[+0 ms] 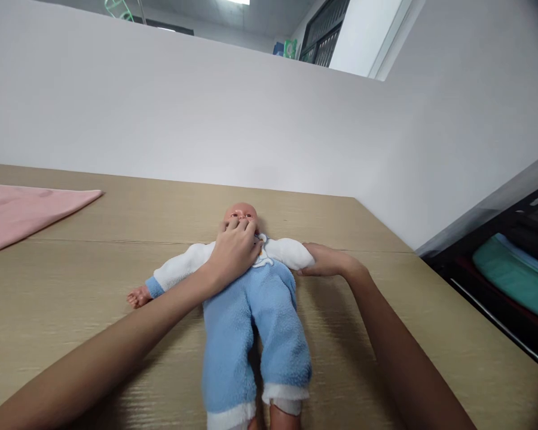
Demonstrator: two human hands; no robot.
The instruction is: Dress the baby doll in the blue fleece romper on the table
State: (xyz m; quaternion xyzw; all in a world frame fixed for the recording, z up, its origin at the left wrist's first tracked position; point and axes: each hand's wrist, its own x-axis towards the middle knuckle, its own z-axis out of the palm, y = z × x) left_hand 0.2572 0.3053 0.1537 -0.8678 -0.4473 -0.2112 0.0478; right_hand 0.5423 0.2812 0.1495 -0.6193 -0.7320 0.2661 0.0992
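Note:
A baby doll [246, 298] in a white and light blue fleece outfit lies on its back on the wooden table, head away from me. My left hand [235, 248] is closed over its upper chest and chin, with bent fingers hiding the lower face and part of the collar. At the right, my right hand [325, 260] grips the end of the white sleeve [291, 253]; the doll's hand on that side is not visible. The other sleeve [182, 266] stretches out to the left, its blue cuff showing a bare doll hand [138, 296].
A pink cloth [31, 212] lies flat at the table's left. The wooden tabletop [94, 334] meets a white wall [183, 113] behind. To the right, beyond the edge, a black rack [443, 263] holds folded green fabric [511, 275].

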